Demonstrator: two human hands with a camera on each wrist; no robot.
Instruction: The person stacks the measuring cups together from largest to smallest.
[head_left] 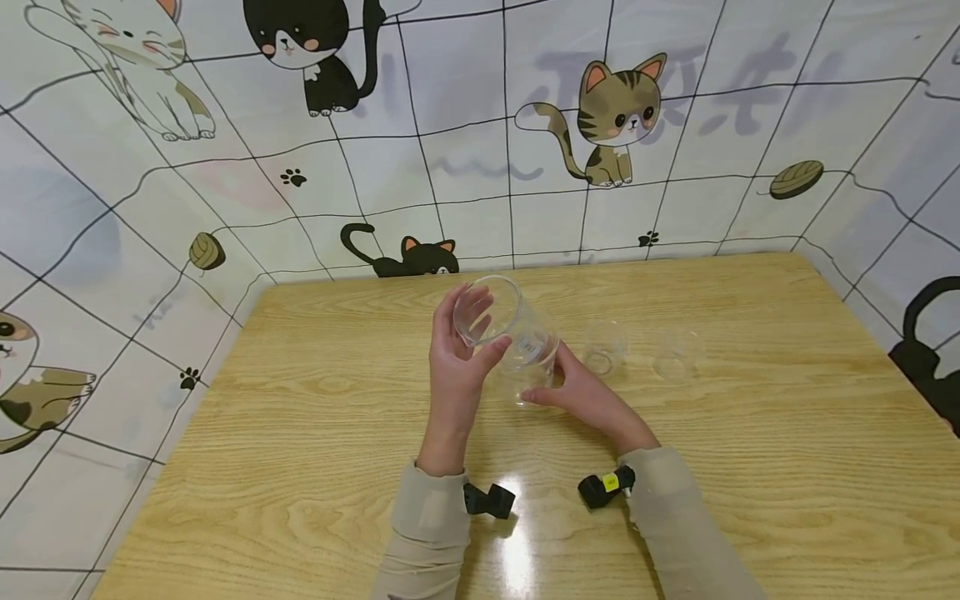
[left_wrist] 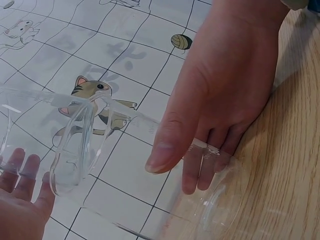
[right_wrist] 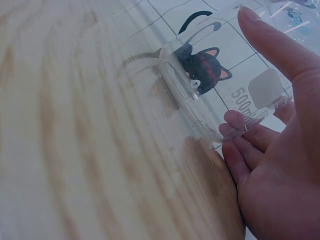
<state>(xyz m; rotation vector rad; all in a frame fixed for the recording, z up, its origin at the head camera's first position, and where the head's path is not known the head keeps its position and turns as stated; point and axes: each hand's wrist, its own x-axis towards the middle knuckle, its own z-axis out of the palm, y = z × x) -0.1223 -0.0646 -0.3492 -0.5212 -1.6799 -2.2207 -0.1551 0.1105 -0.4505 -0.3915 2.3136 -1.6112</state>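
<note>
Two transparent, colourless round beakers are held above the table, end to end and close together; whether one enters the other cannot be told through the clear walls. The first beaker (head_left: 504,327) is tilted, its wide round mouth toward the upper left; the left hand (head_left: 456,360) grips it, thumb on the near side, fingers behind. The second beaker (head_left: 527,382), lower and to the right, is gripped between the thumb and fingers of the right hand (head_left: 581,393); the right wrist view shows one "500ml" marking (right_wrist: 242,104) and one pale blank patch (right_wrist: 265,88) near that hand. Two further small clear vessels, a nearer one (head_left: 604,346) and a farther one (head_left: 677,353), stand apart on the light wood-grain table (head_left: 315,433), right of the hands. Beige sleeves: two. Black wrist devices: two, one at the left wrist (head_left: 489,500) and one at the right (head_left: 600,490), the latter bearing one yellow label. Beyond hangs a white grid-lined cloth (head_left: 472,100) printed with cartoon cats, two yarn balls and three paw prints.
</note>
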